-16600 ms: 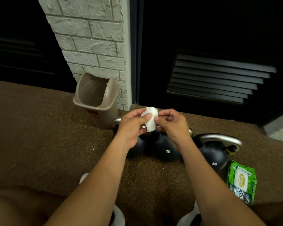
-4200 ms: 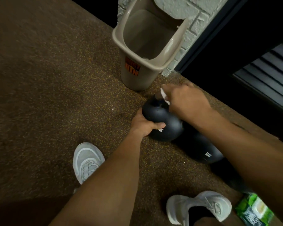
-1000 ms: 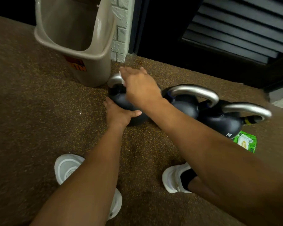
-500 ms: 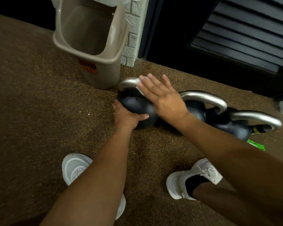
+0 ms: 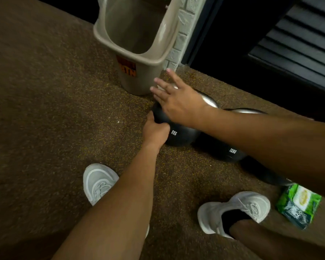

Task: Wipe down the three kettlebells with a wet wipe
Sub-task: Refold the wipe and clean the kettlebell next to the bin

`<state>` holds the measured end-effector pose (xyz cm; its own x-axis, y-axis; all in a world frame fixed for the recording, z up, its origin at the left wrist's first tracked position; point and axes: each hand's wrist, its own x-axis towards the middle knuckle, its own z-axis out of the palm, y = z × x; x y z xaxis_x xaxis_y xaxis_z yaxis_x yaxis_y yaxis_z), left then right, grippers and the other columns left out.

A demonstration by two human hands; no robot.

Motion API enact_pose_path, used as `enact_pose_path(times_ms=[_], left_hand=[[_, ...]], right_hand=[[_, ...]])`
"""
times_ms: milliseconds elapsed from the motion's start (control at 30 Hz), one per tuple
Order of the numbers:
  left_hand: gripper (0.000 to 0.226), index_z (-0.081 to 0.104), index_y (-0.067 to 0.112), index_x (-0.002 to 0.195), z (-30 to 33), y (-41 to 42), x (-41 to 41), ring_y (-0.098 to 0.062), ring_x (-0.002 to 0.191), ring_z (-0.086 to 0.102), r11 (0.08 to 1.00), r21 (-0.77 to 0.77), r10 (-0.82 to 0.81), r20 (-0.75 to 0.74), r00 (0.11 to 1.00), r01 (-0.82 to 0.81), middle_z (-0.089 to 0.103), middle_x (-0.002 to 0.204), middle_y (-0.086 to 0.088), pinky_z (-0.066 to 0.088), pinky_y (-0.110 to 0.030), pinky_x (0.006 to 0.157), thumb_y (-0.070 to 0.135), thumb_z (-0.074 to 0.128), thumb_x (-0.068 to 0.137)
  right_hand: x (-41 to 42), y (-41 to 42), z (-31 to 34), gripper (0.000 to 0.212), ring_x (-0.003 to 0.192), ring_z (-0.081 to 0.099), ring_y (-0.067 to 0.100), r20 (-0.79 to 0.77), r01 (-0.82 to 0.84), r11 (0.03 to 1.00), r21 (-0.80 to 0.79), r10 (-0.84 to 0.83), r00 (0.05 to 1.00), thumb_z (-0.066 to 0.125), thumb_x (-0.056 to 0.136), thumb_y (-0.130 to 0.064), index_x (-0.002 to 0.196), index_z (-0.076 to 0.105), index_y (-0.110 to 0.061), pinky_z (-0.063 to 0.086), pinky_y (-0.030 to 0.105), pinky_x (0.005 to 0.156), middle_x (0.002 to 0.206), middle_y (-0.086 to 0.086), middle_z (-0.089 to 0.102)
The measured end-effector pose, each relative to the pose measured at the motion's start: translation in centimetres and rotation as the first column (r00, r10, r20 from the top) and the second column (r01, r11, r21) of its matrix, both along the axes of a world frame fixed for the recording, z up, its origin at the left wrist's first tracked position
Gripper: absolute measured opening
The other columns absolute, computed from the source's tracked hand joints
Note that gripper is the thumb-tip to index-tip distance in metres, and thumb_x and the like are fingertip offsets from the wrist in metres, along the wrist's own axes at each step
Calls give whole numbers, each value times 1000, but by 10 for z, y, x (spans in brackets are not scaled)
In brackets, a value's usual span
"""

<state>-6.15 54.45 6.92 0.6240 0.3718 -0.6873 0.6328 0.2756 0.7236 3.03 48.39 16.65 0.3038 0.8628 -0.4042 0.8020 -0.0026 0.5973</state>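
I see left hand (image 5: 155,131) gripping the 8KG kettlebell (image 5: 178,132) body on the floor | right hand (image 5: 178,103), fingers straight, spread flat over its handle; wipe hidden | since half a second ago the view dropped, both shoes visible | kettlebells: 3; wipe pack (image 5: 298,205): 1; bin (image 5: 139,44): 1

You have three black kettlebells in a row on the speckled floor, running from the far left toward the near right. The 8 kg kettlebell (image 5: 178,135) is the farthest left, its white "8KG" mark facing you and its silver handle mostly hidden. The 12 kg kettlebell (image 5: 224,152) sits just to its right, touching or nearly so, with a curve of silver handle showing behind. The third kettlebell (image 5: 261,172) lies nearest right, largely hidden; its marking can't be read.
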Motion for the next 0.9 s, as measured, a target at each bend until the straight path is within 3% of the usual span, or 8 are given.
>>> enact_pose_path(times_ms=[133, 267, 400, 533, 633, 767, 833, 900], left_hand=[[66, 49, 37, 147, 2, 4, -3, -22, 124, 59, 999, -38, 37, 33, 999, -35, 64, 135, 3, 52, -47, 103, 31, 66, 84], [69, 50, 34, 147, -7, 6, -2, -27, 129, 57, 998, -33, 48, 0, 999, -48, 62, 140, -2, 48, -52, 108, 28, 60, 79], [76, 45, 27, 154, -1, 7, 0, -24, 138, 50, 991, -59, 119, -7, 993, -119, 54, 150, -1, 42, -44, 115, 4, 52, 81], [55, 59, 16, 142, 8, 2, 6, -24, 132, 56, 954, 0, 300, 38, 953, -301, 62, 140, -6, 43, -38, 113, 0, 52, 89], [38, 69, 13, 117, 16, -7, 9, -17, 110, 65, 884, 101, 441, 140, 887, -456, 70, 115, -1, 47, -26, 92, -1, 52, 86], [33, 68, 21, 98, 30, -32, 10, -10, 92, 65, 876, 175, 367, 362, 857, -449, 68, 98, 4, 51, -18, 81, -5, 56, 83], [31, 67, 20, 96, 31, -47, 10, -10, 87, 65, 885, 180, 320, 434, 842, -429, 69, 95, 3, 52, -19, 79, -6, 57, 82], [32, 68, 16, 103, 32, -62, 11, -11, 91, 67, 916, 78, 319, 454, 832, -394, 71, 100, 0, 53, -23, 85, -6, 58, 82]], right_hand=[[-12, 25, -18, 47, 151, 9, 35, 50, 16, 986, -165, -7, 999, 35, 102, -44, 141, 52, -24, -9, 69, 113, 158, 11, 32], [-8, 18, -16, 43, 152, 4, 32, 27, -61, 968, -242, 70, 997, 41, 100, -44, 137, 55, -29, -10, 71, 111, 158, 5, 34], [11, 1, 16, 46, 151, 5, 35, -3, -142, 972, -187, 144, 990, 28, 102, -37, 141, 52, -29, -11, 70, 112, 159, 0, 32], [27, -32, 28, 64, 151, 9, 35, 20, -211, 968, -133, 215, 976, 6, 97, -28, 145, 48, -22, -14, 67, 112, 159, -2, 31], [27, -61, 28, 77, 151, 4, 35, 14, -176, 969, -171, 181, 983, -5, 88, -26, 145, 48, -23, -12, 66, 114, 158, -3, 33], [20, -94, 29, 83, 149, -13, 36, -32, -100, 976, -193, 96, 995, -12, 84, -27, 150, 38, -24, -13, 70, 111, 161, -3, 25], [21, -101, 32, 79, 150, -12, 33, -68, -79, 984, -160, 68, 995, -7, 85, -29, 150, 38, -29, -15, 73, 107, 161, -7, 26], [24, -104, 37, 66, 151, -6, 30, -116, -71, 990, -123, 57, 992, 10, 90, -29, 149, 40, -32, -10, 77, 106, 159, -11, 31]])
